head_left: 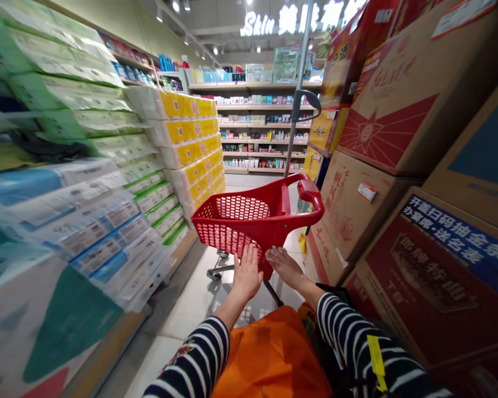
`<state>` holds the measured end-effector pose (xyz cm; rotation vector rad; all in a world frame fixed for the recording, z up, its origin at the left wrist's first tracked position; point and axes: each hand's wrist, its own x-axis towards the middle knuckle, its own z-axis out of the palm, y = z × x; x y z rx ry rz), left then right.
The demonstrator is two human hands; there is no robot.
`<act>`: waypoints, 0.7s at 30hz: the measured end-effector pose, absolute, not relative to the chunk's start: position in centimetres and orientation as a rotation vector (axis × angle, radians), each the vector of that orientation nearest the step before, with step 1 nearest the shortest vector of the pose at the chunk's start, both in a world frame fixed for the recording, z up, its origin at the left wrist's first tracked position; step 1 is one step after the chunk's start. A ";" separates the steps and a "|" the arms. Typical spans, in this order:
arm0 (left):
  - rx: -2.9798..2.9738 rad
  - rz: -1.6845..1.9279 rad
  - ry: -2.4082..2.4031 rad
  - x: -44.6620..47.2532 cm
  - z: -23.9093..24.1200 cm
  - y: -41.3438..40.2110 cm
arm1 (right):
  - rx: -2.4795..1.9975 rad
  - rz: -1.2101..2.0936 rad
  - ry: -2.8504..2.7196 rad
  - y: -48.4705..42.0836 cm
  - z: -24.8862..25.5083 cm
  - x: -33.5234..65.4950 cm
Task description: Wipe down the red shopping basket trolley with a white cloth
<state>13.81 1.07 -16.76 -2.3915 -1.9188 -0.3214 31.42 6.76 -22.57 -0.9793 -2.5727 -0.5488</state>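
A red plastic shopping cart [249, 218] stands across the aisle just ahead of me, its handle toward the right. Through its perforated sides the basket shows no goods. My left hand [248, 273] lies against the lower side of the basket, fingers stretched out and pointing up. Beside it my right hand [284, 266] reaches to the cart's lower body; its fingers are extended and a whitish thing, perhaps a cloth, shows at the fingertips. Whether that hand grips it I cannot make out.
Stacked tissue packs [193, 141] line the left side. Cardboard cartons [373, 199] rise close on the right. Behind the cart stands a metal pole [301, 72] with a grey hook-like handle. Shelves of small goods [265, 119] close off the far end. Tiled floor [182, 315] runs between.
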 end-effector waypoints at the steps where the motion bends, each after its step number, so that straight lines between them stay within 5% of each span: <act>1: -2.375 -0.311 -1.923 13.5 -16.8 1.2 | -0.950 -0.552 -2.577 6.8 -22.2 31.2; 8: -2.248 -0.310 -2.008 11.7 -16.5 2.4 | -0.881 -0.700 -2.284 9.4 -14.0 29.7; 16: -2.263 -0.260 -2.056 10.2 -17.5 1.4 | -0.872 -0.607 -2.583 8.0 -21.6 28.4; 21: -2.225 -0.252 -2.086 8.8 -16.8 2.8 | -0.823 -0.668 -2.399 9.1 -17.1 26.7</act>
